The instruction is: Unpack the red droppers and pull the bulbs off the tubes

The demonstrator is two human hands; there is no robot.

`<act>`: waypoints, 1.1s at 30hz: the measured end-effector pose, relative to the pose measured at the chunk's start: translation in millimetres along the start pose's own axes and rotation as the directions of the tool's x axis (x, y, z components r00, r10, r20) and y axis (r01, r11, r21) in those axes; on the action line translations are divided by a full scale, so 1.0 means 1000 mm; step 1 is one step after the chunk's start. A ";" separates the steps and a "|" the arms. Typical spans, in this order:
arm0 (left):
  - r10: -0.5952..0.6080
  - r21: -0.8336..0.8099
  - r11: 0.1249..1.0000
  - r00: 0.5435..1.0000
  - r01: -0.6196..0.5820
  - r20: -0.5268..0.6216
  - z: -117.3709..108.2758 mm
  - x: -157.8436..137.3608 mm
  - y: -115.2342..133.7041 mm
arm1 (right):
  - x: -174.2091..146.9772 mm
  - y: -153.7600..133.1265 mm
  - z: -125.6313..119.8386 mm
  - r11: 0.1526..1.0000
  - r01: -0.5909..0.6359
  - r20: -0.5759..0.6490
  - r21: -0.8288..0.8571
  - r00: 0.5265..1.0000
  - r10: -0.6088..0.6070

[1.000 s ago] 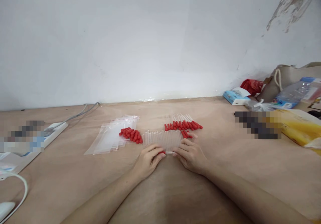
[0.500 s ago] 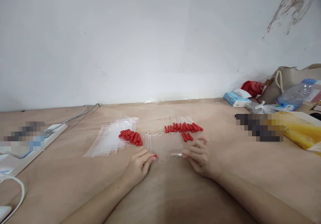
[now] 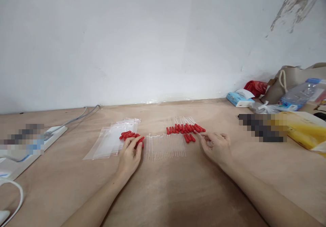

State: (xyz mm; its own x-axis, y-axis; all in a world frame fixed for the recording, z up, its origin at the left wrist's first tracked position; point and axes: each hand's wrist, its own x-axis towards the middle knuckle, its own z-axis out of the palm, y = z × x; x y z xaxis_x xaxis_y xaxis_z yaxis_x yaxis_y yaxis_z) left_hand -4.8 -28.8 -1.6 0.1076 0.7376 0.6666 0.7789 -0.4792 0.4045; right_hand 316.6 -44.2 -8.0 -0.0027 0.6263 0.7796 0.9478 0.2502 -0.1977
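My left hand (image 3: 129, 155) is at the pile of red rubber bulbs (image 3: 125, 134), its thumb and fingertips closed around a bulb at the pile's right end. Between my hands lies a row of clear glass dropper tubes (image 3: 165, 146), side by side. My right hand (image 3: 216, 147) pinches a thin glass dropper tube (image 3: 197, 132) that points up and left, its tip near the droppers fitted with red bulbs (image 3: 187, 128). A small group of red-bulbed pieces (image 3: 189, 138) lies just left of my right fingertips.
Clear zip bags (image 3: 109, 140) lie overlapped left of the bulb pile. At far left are a power strip (image 3: 54, 133) and cables. On the right stand a blue tissue pack (image 3: 238, 99), a plastic bottle (image 3: 302, 93) and a yellow package (image 3: 303, 130). A wall rises behind the table.
My left hand has moved left and away from me, from the tubes' near ends to the bulb pile. My right hand has moved right and farther from me, carrying a glass tube.
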 end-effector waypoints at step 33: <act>0.159 0.334 0.931 0.987 -0.149 -0.003 0.000 0.012 -0.010 | -0.005 -0.038 0.018 0.956 0.291 0.151 0.029 0.945 -0.292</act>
State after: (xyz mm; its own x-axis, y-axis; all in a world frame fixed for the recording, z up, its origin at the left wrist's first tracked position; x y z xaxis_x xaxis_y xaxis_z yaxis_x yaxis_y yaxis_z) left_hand -11.0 -15.4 2.1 0.2283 0.6510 0.7239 0.9153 -0.3970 0.0684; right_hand 275.0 -43.4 -14.9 -0.3272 0.6300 0.7043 0.8965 0.4426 0.0206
